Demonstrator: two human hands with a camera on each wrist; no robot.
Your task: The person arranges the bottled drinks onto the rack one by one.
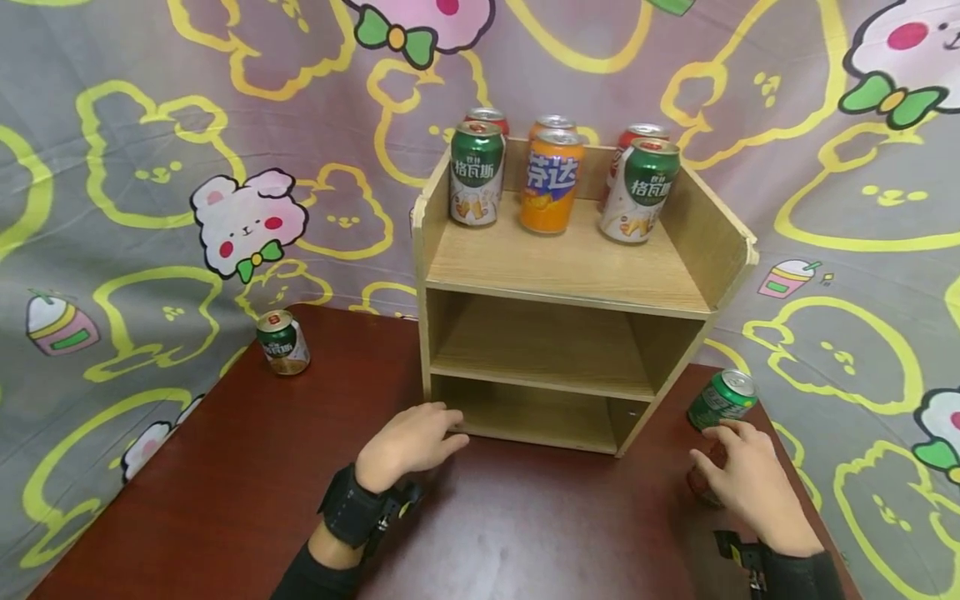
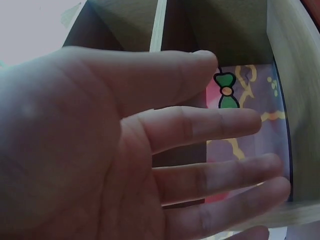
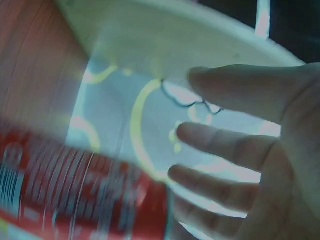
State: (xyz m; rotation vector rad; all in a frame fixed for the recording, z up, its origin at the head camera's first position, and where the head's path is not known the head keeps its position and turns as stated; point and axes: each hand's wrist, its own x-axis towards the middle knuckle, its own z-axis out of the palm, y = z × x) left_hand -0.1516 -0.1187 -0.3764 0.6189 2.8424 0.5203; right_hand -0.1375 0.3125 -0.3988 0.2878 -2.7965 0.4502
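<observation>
My left hand is by the lower left corner of the wooden shelf unit, its fingers spread and nothing in the palm. In the left wrist view the same hand has its fingers extended in front of the compartments. Over on the right, my right hand hovers above a red can and partly hides it. The right wrist view has this red can beside the fingertips, with thumb and fingers apart. Just behind it stands a green can.
On the top shelf stand two green-and-white cans, an orange can and several more behind. Another green-and-white can is at the far left of the dark red table. A patterned cloth hangs around the table.
</observation>
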